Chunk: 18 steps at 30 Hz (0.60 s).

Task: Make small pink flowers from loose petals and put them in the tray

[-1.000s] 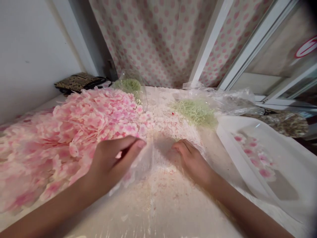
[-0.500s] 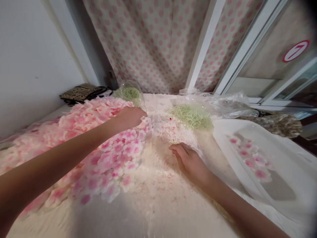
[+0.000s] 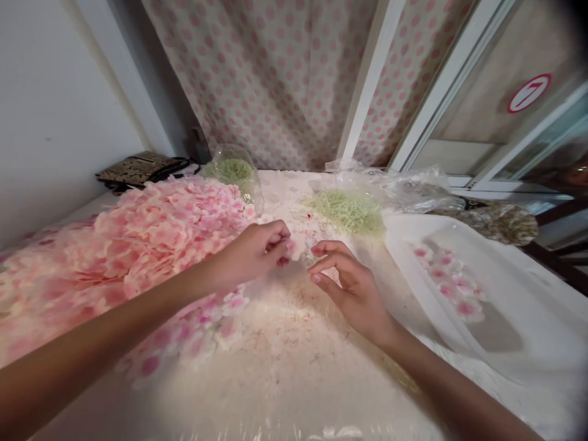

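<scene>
My left hand (image 3: 260, 251) pinches a small pink and white artificial flower (image 3: 293, 247) over the middle of the table. Just to its right is my right hand (image 3: 346, 282), thumb and fingers apart, with nothing between them. Beneath and beyond my left forearm spreads a big heap of pale pink fabric petals (image 3: 169, 214). Smaller pink and white flowers (image 3: 197, 324) lie along the heap's near right edge, partly covered by my arm. Several similar flowers (image 3: 466, 285) rest inside a white plastic tray (image 3: 528, 288) to the right of my right hand.
Pale green shredded filler (image 3: 346, 210) lies at the back, beside crumpled clear plastic (image 3: 399, 184). More green filler sits in a clear bag (image 3: 236, 171) behind the petals. A patterned pouch (image 3: 142, 168) is at the back left. Red specks dot the table (image 3: 285, 355).
My left hand has come from the petal heap toward the middle, now with a flower in its fingers. The right hand's fingers have spread and risen a little.
</scene>
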Each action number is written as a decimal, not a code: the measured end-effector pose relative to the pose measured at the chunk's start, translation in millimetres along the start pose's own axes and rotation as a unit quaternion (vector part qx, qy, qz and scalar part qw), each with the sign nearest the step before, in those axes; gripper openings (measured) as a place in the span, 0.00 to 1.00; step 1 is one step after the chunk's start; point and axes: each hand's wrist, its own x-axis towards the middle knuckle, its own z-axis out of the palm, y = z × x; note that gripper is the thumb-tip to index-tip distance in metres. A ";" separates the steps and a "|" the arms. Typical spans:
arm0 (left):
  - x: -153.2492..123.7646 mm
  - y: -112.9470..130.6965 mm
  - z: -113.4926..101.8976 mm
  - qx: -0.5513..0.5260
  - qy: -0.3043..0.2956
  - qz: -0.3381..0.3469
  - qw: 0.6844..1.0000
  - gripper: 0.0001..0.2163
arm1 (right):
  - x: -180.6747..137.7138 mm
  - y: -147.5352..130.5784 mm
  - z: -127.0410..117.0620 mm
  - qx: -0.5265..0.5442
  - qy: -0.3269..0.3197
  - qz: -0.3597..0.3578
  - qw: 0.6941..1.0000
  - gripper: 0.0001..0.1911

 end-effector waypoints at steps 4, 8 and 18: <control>-18.8 21.1 19.2 -0.135 -0.003 -0.016 0.991 0.08 | 0.0 -8.3 0.4 0.082 -0.006 0.048 0.995 0.03; -24.9 24.1 22.2 -0.214 -0.025 -0.025 0.976 0.07 | -2.7 -9.9 2.7 0.120 -0.024 0.096 0.988 0.03; -34.5 20.7 30.0 -0.192 -0.011 0.009 0.981 0.04 | -4.9 -6.2 6.8 0.105 -0.033 0.105 0.988 0.02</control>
